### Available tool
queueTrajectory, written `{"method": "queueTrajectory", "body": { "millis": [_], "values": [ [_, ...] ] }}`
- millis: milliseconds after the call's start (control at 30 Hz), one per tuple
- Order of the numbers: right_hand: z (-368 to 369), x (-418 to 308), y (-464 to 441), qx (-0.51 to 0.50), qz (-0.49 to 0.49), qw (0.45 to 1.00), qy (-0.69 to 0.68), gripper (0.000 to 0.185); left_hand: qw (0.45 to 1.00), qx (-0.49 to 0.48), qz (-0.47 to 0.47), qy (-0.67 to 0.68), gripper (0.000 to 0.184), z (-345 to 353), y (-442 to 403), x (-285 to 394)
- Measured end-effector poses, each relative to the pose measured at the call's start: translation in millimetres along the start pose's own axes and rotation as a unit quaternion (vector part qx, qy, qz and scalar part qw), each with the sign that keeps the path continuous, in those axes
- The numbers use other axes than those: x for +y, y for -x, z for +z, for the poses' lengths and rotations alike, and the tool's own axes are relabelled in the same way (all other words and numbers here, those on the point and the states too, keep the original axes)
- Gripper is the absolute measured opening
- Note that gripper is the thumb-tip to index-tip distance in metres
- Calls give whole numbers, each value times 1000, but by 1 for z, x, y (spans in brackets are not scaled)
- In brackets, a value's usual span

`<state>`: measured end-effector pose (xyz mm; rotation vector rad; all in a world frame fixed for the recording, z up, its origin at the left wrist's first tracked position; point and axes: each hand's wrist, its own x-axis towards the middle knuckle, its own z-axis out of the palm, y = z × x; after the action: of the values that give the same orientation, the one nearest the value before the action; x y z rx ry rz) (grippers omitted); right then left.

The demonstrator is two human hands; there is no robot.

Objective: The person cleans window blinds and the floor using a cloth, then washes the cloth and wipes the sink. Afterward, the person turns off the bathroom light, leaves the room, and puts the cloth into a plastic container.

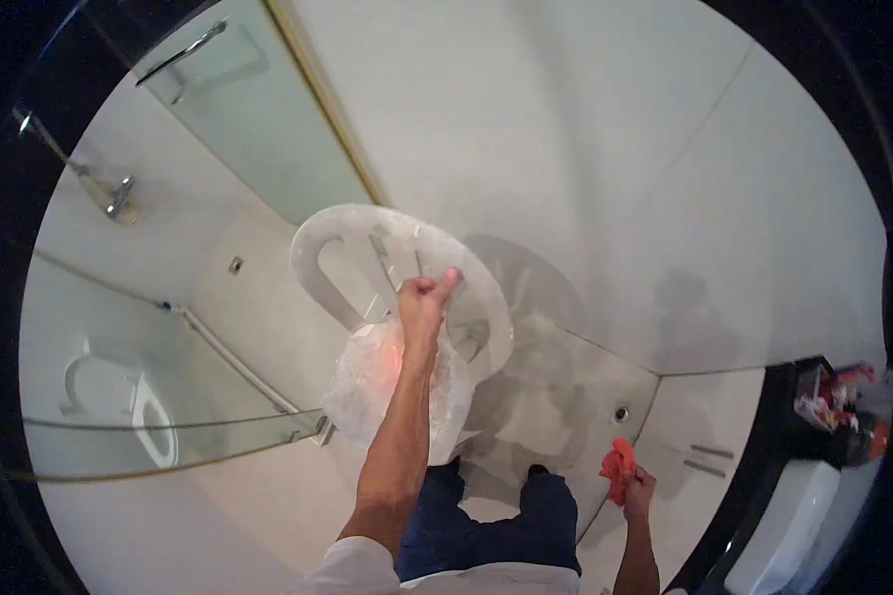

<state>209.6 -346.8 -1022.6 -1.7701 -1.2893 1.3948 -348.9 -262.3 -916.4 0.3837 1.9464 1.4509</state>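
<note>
A white plastic chair (478, 273) with a curved, slatted back stands in front of me, its lower part whitish and glaring, perhaps with foam. My left hand (425, 296) is closed around part of the chair's back, thumb pointing up and to the right; its forearm crosses over the seat area. Low on the right, away from the chair, my right hand (640, 488) holds a crumpled red cloth (617, 466) in closed fingers. Most of the chair's legs are hidden.
Glass panels (258, 119) and a shower fitting (119, 196) are on the left. At the right, a black counter (754, 496) bears a white basin (789, 521) and a box of red and white items (831, 397). A floor drain (621, 414) lies near the wall.
</note>
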Motion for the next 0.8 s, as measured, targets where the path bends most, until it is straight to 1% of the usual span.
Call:
{"method": "queueTrajectory", "body": {
  "millis": [33, 67, 100, 133, 167, 200, 267, 300, 367, 433, 467, 500, 567, 600, 633, 700, 733, 800],
  "values": [
    [-12, -10, 24, 33, 43, 999, -9, 14, 997, 78, 7, 11, 81, 4, -5, 3],
    [-21, -12, 54, 49, 50, 998, -9, 14, 988, 155, 10, 20, 85, 4, -7, 7],
    [-28, -11, 83, 88, 33, 995, -26, 16, 987, 152, 53, -1, 84, -1, -13, 11],
    [-34, -15, 109, 125, 17, 991, -42, 18, 989, 139, 51, -4, 84, -4, -17, 18],
    [-34, -26, 139, 138, 71, 983, -97, 22, 992, 103, 69, 16, 84, -8, -22, 22],
    [-38, -7, 158, 152, 87, 980, -97, 22, 994, 66, 79, 32, 85, -12, -25, 22],
    [-56, 38, 208, 295, 84, 942, -136, 21, 980, 125, 142, 54, 86, -14, -43, -4],
    [-46, 1, 229, 228, 65, 952, -197, 18, 982, 110, 141, 54, 86, -15, -49, -6],
    [-44, 1, 253, 251, 69, 939, -225, 18, 968, 111, 206, 93, 89, -9, -54, -2],
    [-48, -3, 274, 266, 73, 928, -251, 17, 971, 101, 201, 80, 89, -4, -52, 5],
    [-48, -9, 281, 255, 69, 930, -255, 16, 972, 102, 199, 66, 89, -2, -54, 11],
    [-47, -10, 285, 244, 64, 932, -259, 15, 972, 95, 202, 68, 89, 1, -61, 13],
    [-49, 2, 297, 257, 65, 931, -252, 14, 964, 76, 234, 102, 90, 9, -81, 6],
    [-51, 6, 306, 263, 69, 932, -239, 14, 965, 72, 233, 102, 90, 13, -90, 7],
    [-51, 8, 312, 266, 72, 931, -238, 14, 970, 41, 226, 82, 91, 17, -96, 10],
    [-46, 6, 315, 285, 66, 925, -244, 16, 975, 55, 216, 3, 96, 27, -94, 23],
    [-46, 9, 317, 285, 67, 924, -245, 16, 975, 54, 217, 1, 96, 32, -93, 27],
    [-44, 22, 320, 336, 108, 906, -233, 19, 977, 7, 213, 10, 98, 45, -88, 33]
  ]
}}
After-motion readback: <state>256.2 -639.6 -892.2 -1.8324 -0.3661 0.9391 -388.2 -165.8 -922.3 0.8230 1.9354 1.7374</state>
